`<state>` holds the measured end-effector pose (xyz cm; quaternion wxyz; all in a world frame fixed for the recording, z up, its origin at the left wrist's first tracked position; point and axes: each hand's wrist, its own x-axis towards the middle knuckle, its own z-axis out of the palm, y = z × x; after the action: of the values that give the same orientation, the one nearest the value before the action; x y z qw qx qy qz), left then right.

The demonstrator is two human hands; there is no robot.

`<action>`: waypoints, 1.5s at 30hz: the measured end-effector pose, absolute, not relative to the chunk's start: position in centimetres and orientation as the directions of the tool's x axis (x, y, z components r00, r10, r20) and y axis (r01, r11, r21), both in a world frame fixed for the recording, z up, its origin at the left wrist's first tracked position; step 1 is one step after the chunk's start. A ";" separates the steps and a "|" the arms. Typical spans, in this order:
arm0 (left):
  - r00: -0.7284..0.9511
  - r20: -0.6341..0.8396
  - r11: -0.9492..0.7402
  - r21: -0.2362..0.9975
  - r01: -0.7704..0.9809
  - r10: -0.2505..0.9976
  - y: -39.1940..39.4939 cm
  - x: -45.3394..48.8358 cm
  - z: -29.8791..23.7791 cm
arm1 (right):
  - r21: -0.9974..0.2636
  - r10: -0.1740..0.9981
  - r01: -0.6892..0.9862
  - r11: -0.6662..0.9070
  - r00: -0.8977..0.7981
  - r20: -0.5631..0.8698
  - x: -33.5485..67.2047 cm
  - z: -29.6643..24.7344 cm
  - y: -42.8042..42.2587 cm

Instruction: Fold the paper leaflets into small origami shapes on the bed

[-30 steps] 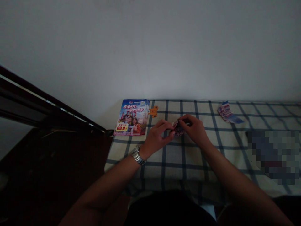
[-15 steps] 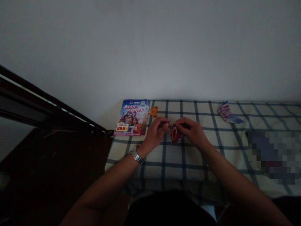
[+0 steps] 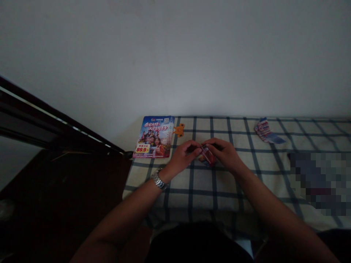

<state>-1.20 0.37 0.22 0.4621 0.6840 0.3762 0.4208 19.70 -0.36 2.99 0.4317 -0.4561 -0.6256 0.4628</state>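
Between my two hands is a small folded piece of printed paper [image 3: 207,157], mostly red with some blue and white print. My left hand [image 3: 186,151], with a metal watch [image 3: 159,179] on its wrist, pinches the paper's upper left edge between thumb and finger. From the other side, my right hand [image 3: 223,153] has its thumb and fingers closed on the top right of the same paper. The fingers cover part of the paper, so its full shape is hidden. It is held just above the checked cloth [image 3: 203,197].
Left of my hands lies a stack of printed flyers [image 3: 153,137], with an orange bear-shaped item [image 3: 179,130] beside it. A crumpled, folded printed paper [image 3: 267,131] rests farther right. Behind the table is a pale wall [image 3: 192,65]. A blurred-out patch [image 3: 320,182] covers the right side.
My left hand has moved slightly right and down, and its thumb now meets the paper. The paper has turned between the hands and shows a different face.
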 end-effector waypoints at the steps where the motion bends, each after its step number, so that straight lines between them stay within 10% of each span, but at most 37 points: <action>1: 0.353 0.233 -0.293 0.948 0.126 0.906 0.4 -1.2 0.2 | -0.968 0.969 0.191 0.164 -0.216 0.121 19.8 3.1 -0.3; 45: 0.320 0.319 -0.398 0.891 0.219 0.892 -0.3 -1.1 0.6 | -0.956 0.972 0.220 0.192 -0.180 0.153 18.7 2.2 -0.9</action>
<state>-1.10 -0.29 0.64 0.3873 0.7141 0.3889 0.4346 18.68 -0.93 2.15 0.4367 -0.4682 -0.6365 0.4301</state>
